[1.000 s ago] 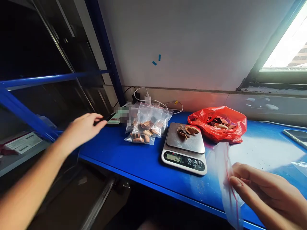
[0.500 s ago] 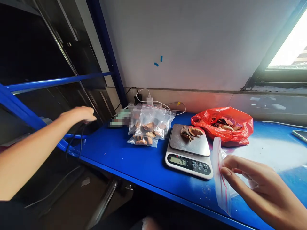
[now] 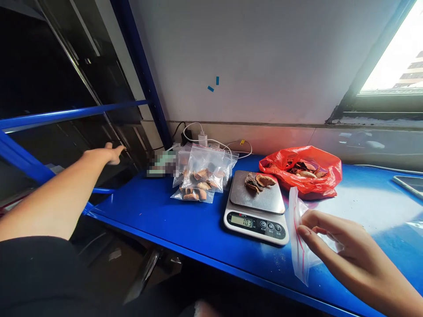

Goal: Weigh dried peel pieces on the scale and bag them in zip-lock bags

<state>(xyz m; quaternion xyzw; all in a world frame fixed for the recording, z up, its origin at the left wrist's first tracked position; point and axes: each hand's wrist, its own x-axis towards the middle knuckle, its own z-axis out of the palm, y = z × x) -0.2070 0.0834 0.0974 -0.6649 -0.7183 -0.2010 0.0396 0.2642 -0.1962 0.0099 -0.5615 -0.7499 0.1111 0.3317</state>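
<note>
My right hand [image 3: 337,246] pinches a clear zip bag [image 3: 300,246] with a red seal line, just right of the white scale [image 3: 256,224]. Dried brown pieces [image 3: 257,181] rest on the scale's metal plate, and its display reads 10.3. My left hand [image 3: 110,154] is stretched out past the table's left end, fingers apart, with nothing seen in it. Filled clear bags [image 3: 203,174] of brown pieces lie left of the scale. Behind the scale to the right sits an open red plastic bag [image 3: 307,185] holding more dried pieces.
The blue table [image 3: 158,224] stands against a wall. White cables and a charger [image 3: 202,140] lie behind the filled bags. A blue metal frame [image 3: 76,113] rises at the left. A phone-like device [image 3: 410,185] lies at the far right.
My left hand has let go of the dark cable it held and its fingers have spread. The view has shifted slightly; my right hand still holds the zip bag.
</note>
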